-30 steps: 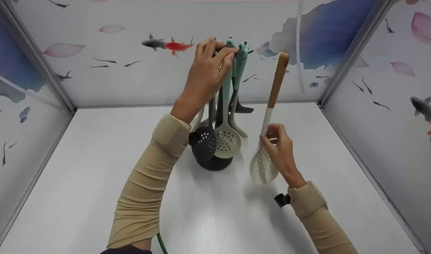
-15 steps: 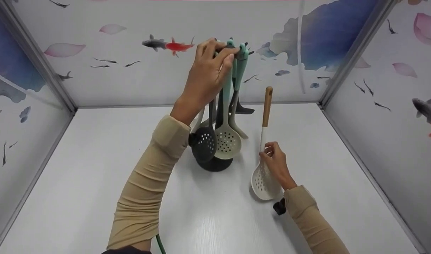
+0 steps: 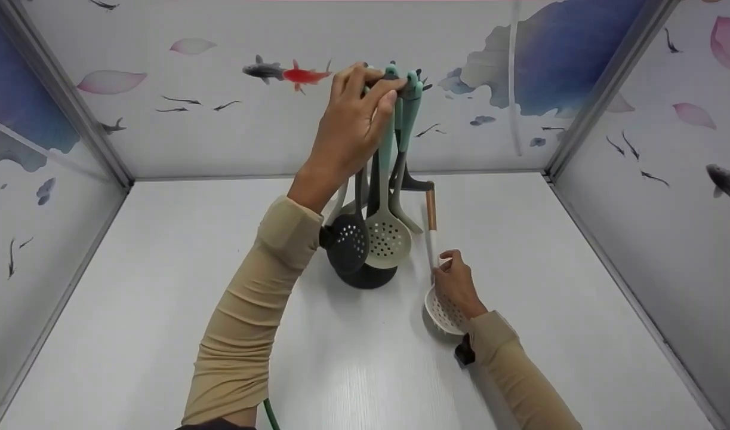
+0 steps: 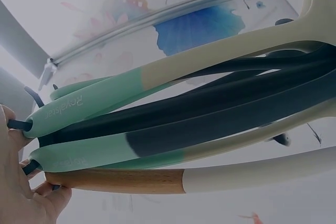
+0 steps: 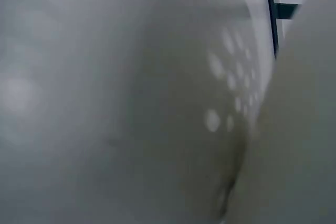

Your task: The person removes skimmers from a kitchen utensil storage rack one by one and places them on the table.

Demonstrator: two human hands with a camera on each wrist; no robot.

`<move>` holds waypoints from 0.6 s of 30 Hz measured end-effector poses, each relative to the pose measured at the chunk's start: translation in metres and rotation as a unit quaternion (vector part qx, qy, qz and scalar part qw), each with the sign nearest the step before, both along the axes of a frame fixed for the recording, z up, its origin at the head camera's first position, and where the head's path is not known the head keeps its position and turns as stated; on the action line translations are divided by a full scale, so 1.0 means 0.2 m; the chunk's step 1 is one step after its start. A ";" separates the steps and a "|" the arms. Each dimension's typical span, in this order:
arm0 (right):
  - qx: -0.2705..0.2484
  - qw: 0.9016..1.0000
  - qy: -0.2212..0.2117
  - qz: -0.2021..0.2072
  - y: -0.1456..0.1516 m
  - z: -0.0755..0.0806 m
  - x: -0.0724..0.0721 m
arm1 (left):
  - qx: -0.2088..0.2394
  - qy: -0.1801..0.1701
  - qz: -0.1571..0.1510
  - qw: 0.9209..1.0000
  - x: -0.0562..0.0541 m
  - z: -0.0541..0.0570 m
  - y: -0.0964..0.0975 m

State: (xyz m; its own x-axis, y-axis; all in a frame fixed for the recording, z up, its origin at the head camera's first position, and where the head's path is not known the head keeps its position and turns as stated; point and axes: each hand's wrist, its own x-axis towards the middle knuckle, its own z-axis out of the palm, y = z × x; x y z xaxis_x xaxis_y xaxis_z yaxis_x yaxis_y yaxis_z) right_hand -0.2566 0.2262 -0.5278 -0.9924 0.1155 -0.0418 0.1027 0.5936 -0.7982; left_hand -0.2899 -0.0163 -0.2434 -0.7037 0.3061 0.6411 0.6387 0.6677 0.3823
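My left hand (image 3: 356,119) grips the top of a utensil stand whose round black base (image 3: 367,279) rests on the table. From it hang a dark slotted skimmer (image 3: 347,242), a pale green one (image 3: 388,242) and several other utensils. Mint handles (image 4: 79,108) and a wooden handle (image 4: 115,180) hang by the left fingers in the left wrist view. Lower right, my right hand (image 3: 457,283) holds a white slotted skimmer (image 3: 441,310) by its white neck, bowl down close over the table, wooden handle up. The right wrist view is blurred, with a dotted shadow (image 5: 173,119).
The white table (image 3: 191,251) is enclosed by printed panels with fish and petals. A back wall (image 3: 233,143) stands right behind the utensil stand. A green cable (image 3: 271,413) runs near the left sleeve at the front.
My right hand has lowered the white slotted skimmer toward the table and moved it slightly left, its handle now tilting away to the back. The left hand stays on the stand.
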 end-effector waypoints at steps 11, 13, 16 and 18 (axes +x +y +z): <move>0.046 0.998 -0.010 0.048 -0.03 0.01 0.01 | -0.001 -0.003 0.003 1.000 0.00 0.00 -0.01; 0.066 0.996 -0.012 0.065 -0.04 0.02 0.01 | -0.001 -0.002 0.003 1.000 0.00 0.00 -0.01; 0.087 0.992 -0.025 0.083 -0.05 0.03 0.01 | 0.000 -0.001 0.005 1.000 0.01 0.00 -0.01; 0.098 0.991 -0.034 0.087 -0.05 0.04 0.01 | 0.000 -0.001 0.004 1.000 0.01 0.00 -0.01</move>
